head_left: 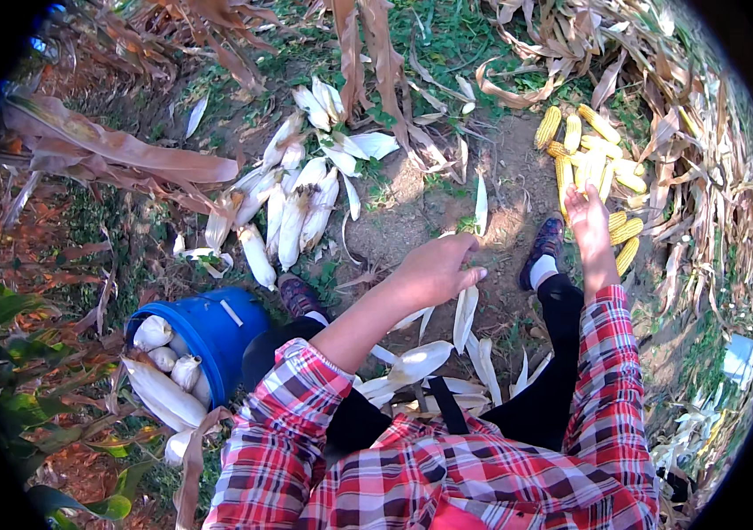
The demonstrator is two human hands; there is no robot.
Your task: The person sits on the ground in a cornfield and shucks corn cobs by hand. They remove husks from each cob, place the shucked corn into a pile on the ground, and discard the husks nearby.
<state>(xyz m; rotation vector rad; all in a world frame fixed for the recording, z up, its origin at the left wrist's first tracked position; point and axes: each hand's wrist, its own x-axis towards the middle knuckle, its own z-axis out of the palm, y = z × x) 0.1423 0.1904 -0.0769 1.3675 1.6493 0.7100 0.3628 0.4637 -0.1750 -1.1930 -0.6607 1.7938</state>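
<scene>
My right hand [587, 216] reaches forward to the near side of a pile of husked yellow corn cobs [600, 128]. Its fingers are stretched out and overlap the nearest cobs in the picture; touch cannot be made out. In front of my body, my left hand [437, 269] has its thumb apart from loosely bent fingers, with no cob in it. A pale strip of husk [481, 205] stands just beyond these fingers, and another husk piece [465, 318] shows below the thumb. More stripped husks [419, 362] lie between my legs.
Several ears still in their husks [292, 208] are heaped ahead to the left. A blue bucket [239, 322], tipped on its side by my left leg, holds more unhusked ears [164, 393]. Dry corn stalks [703, 177] border the right side; brown leaves [111, 146] hang at the left.
</scene>
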